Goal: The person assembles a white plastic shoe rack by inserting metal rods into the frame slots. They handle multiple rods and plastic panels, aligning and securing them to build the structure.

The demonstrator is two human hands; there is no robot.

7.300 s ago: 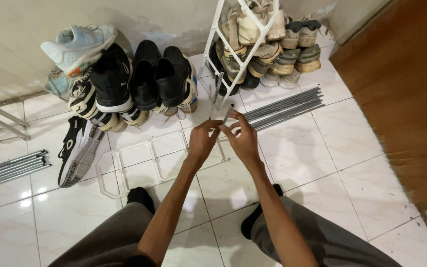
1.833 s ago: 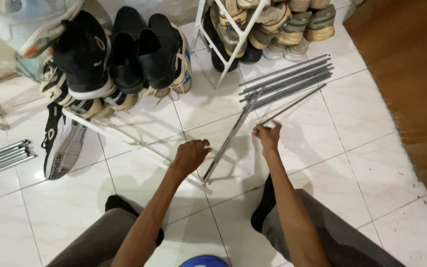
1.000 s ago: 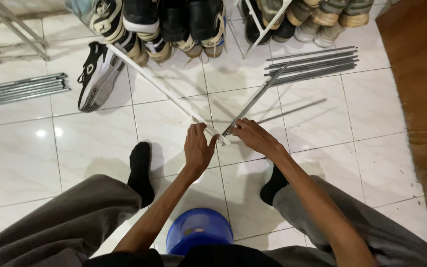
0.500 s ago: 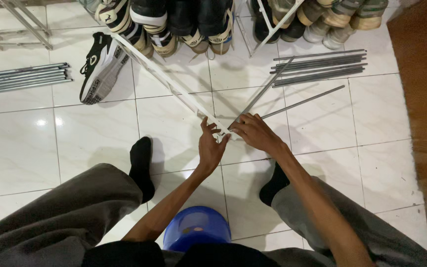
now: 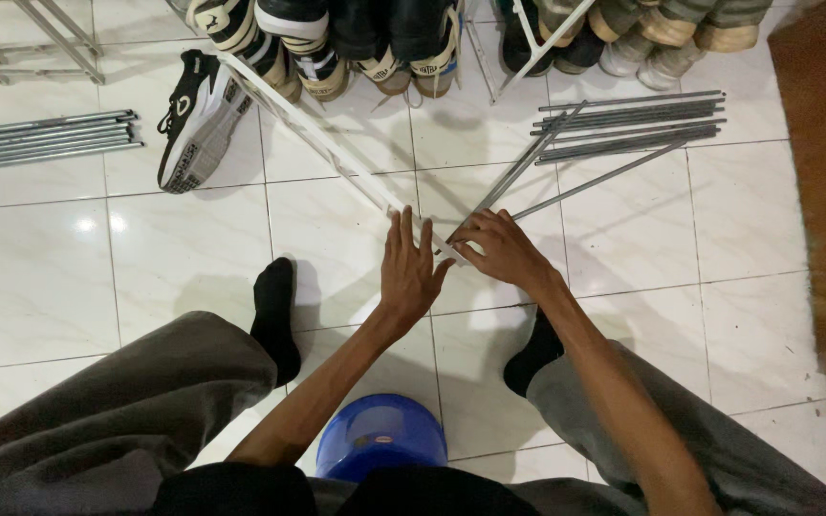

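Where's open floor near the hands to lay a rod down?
Bare tile lies left of the left hand, between the black-and-white sneaker and the socked foot. More lies right of the right hand, below the grey rods. It is crowded ahead: white frame, shoes, rods.

Glossy white tiled floor [image 5: 145, 277] carries it all here. Far left, a bundle of grey metal rods [image 5: 45, 140] lies flat, a black-and-white sneaker [image 5: 193, 119] just beside it on its side. Far right, a second bundle of rods [image 5: 638, 119] on the tiles. Along the far edge a row of shoes [image 5: 336, 43], seemingly resting on the floor. Near, a blue stool [image 5: 380, 435].
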